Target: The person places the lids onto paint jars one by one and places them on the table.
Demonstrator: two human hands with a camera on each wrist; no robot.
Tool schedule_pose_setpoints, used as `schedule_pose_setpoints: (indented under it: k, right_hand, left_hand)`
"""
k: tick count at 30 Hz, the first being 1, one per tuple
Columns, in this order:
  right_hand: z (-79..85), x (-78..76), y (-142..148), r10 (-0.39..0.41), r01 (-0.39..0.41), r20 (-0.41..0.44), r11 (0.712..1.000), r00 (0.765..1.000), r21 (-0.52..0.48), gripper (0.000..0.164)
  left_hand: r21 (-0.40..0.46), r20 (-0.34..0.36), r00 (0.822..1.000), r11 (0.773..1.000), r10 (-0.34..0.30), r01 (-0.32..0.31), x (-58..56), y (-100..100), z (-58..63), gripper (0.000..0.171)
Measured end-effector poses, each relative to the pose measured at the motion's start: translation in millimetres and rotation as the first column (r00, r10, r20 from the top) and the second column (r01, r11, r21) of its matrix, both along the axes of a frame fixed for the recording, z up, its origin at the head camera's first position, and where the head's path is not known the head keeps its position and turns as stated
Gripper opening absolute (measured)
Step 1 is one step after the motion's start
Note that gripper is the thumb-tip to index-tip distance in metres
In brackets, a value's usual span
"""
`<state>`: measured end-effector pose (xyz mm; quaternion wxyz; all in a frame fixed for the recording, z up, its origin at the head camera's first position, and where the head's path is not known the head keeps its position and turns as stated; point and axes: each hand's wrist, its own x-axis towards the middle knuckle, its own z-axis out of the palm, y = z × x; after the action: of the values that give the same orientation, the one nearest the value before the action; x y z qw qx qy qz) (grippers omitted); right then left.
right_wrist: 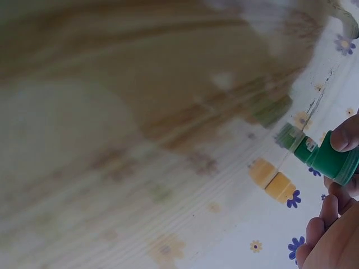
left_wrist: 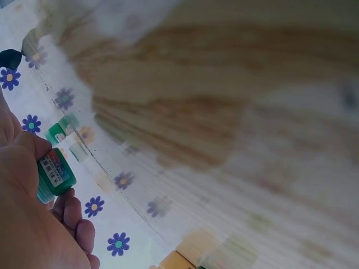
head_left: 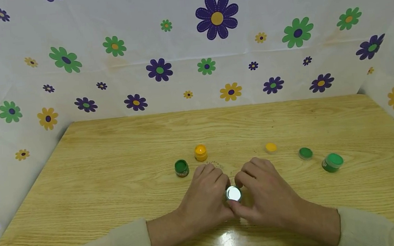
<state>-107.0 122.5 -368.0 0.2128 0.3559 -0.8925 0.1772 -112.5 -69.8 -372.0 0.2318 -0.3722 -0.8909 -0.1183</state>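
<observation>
Table (head_left: 121,146) glossy wood-grain; held jar (left_wrist: 58,172) smooth plastic; backdrop (head_left: 182,41) cloth.

Head view: held green jar (head_left: 233,194) sides mostly hidden by left hand (head_left: 207,197) and right hand (head_left: 269,195), top detail washed out. Left wrist view: label (left_wrist: 54,170) print too small to read; orange jar (left_wrist: 176,261) cut by bottom edge. Right wrist view clips right hand.

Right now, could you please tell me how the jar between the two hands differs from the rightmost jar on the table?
The held jar is gripped by the left hand and right hand, while the rightmost jar stands untouched on the table. In the head view, the held jar's top looks bright white, whereas the rightmost jar's top is green. Both have green sides.
</observation>
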Motion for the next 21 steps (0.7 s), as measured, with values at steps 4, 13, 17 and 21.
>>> schedule_pose_setpoints:
  k: [4,13,17,21]
  right_hand:
    - [0.4,0.0,-0.1,0.011,-0.011,0.007,1.000,1.000,0.004,0.029]
    - [0.7,0.7,-0.1,0.067,-0.067,0.001,0.997,0.998,-0.028,0.029]
    - [0.4,0.7,-0.2,0.071,-0.071,-0.011,0.997,0.997,-0.031,0.028]
    - [0.5,0.6,-0.6,0.062,-0.062,-0.006,0.998,0.998,-0.025,0.027]
  left_hand:
    - [-0.012,-0.005,1.000,1.000,0.006,-0.006,0.0,0.0,0.1,0.046]
    - [-0.026,0.002,1.000,1.000,0.017,-0.017,0.3,-0.1,0.5,0.047]
    - [-0.015,0.010,1.000,1.000,0.008,-0.008,0.4,-0.1,0.5,0.046]
    - [-0.007,0.016,1.000,1.000,0.004,-0.004,0.2,-0.2,0.4,0.045]
